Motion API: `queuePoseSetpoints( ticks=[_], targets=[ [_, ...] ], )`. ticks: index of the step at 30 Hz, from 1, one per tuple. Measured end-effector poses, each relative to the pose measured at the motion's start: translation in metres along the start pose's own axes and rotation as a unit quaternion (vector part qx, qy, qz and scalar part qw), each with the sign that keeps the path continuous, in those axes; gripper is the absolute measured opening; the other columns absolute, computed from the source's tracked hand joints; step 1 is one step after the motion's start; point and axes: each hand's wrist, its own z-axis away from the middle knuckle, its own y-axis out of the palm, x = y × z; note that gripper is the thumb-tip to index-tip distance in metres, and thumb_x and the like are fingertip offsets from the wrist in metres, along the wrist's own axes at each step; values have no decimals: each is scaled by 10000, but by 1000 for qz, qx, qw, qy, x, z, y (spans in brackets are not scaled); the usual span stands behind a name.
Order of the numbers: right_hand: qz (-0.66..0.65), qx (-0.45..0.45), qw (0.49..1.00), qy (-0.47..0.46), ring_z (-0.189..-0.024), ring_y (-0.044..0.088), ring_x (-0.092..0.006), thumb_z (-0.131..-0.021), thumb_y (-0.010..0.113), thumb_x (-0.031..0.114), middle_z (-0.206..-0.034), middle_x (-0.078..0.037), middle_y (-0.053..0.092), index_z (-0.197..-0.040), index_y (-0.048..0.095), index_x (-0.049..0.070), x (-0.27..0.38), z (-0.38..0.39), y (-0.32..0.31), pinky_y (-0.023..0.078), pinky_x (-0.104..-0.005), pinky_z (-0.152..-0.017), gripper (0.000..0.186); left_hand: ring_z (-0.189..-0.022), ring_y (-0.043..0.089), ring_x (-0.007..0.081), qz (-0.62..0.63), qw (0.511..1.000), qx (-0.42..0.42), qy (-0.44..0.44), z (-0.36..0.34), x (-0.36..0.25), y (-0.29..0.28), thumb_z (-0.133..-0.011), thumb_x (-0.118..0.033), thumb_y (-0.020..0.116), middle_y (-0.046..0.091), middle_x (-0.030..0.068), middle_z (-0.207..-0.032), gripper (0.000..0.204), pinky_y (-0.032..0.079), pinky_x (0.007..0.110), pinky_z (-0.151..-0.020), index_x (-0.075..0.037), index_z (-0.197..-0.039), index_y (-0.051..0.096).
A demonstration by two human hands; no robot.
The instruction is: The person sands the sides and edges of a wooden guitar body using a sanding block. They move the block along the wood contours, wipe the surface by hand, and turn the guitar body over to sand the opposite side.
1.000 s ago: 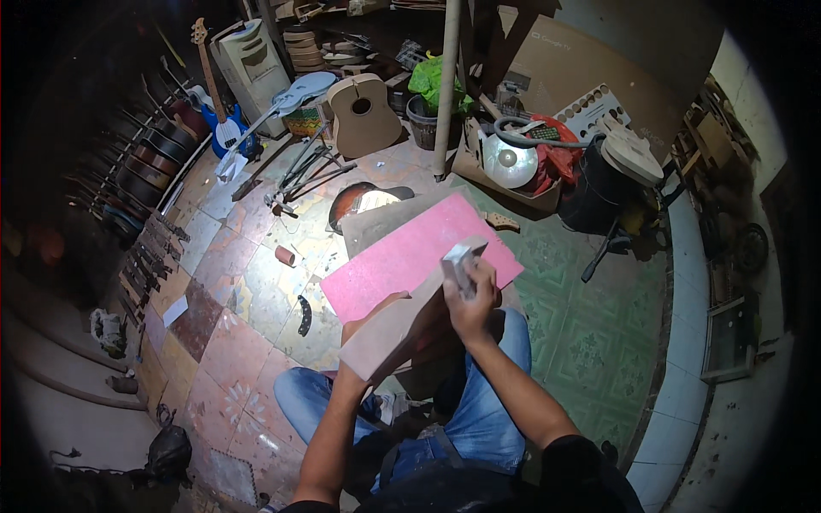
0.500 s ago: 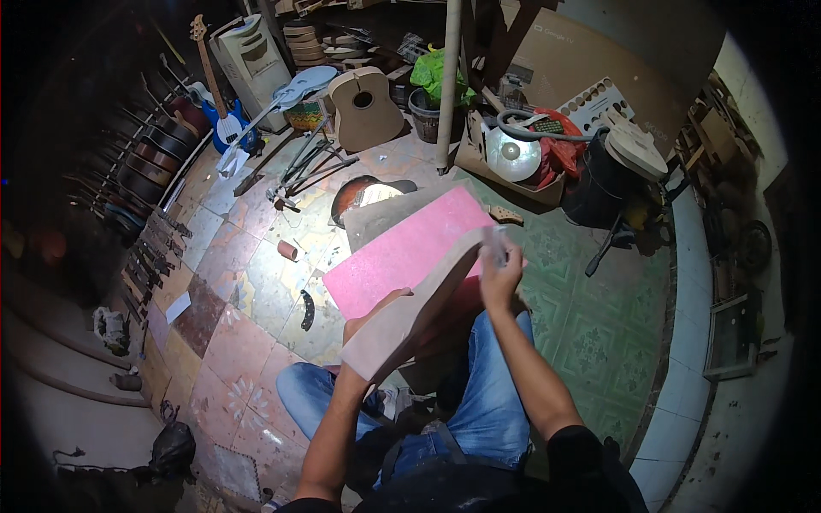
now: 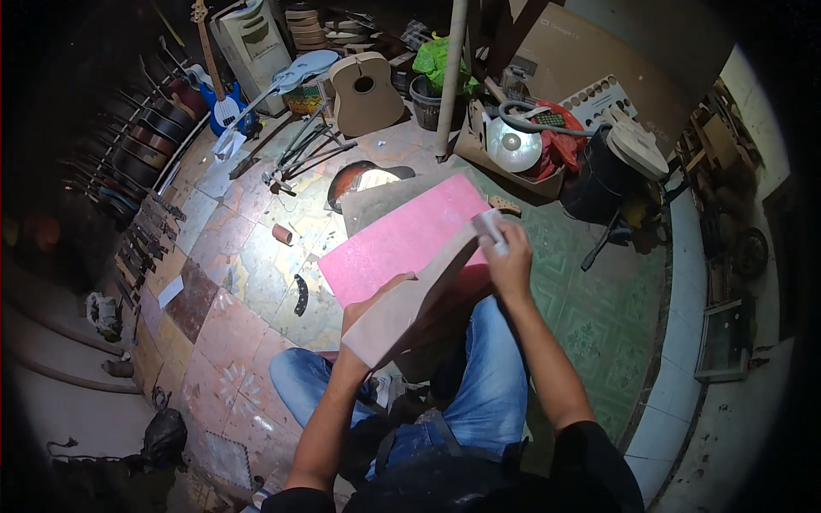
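An unpainted wooden guitar body (image 3: 416,295) is tilted on edge above my lap, its pale curved side facing up. My left hand (image 3: 366,312) grips it near its lower left end, with part of the fingers hidden behind the wood. At the upper right end, my right hand (image 3: 510,256) pinches a small folded piece of sandpaper (image 3: 490,229), pale grey, pressed against the curved side. Beyond the body lies a pink board (image 3: 393,244), partly covered by it. A grey-brown sheet (image 3: 376,208) sticks out from under the board.
On the tiled floor are a red-brown cylinder (image 3: 282,233) and a dark curved strip (image 3: 301,295). A sunburst guitar body (image 3: 346,184) lies past the sheet. Farther back stand an acoustic guitar body (image 3: 366,107), a pole (image 3: 451,85) and a black bucket (image 3: 594,184).
My right hand has shifted slightly up with the sandpaper along the end of the guitar body. The left hand keeps its grip, and the view has shifted a little.
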Motion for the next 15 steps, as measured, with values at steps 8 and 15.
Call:
queuePoseSetpoints(
  ticks=[8,15],
  targets=[
    [50,54,996,-52,-1088,639,-396,-800,770,216,-1147,-198,676,-1178,705,59,23,5,-10,497,-468,-967,414,-878,763,187,-11,1000,17,2,8,3,-7,-837,-117,799,756,92,-1121,498,583,269,-788,-68,-1312,654],
    [6,19,994,-103,-1088,628,-396,-791,779,211,-1136,-206,656,-1181,689,25,41,34,11,499,-483,-961,441,-934,753,153,38,998,23,-46,13,15,-14,-838,-101,799,742,102,-1200,527,582,270,-828,-74,-1343,649]
  ],
)
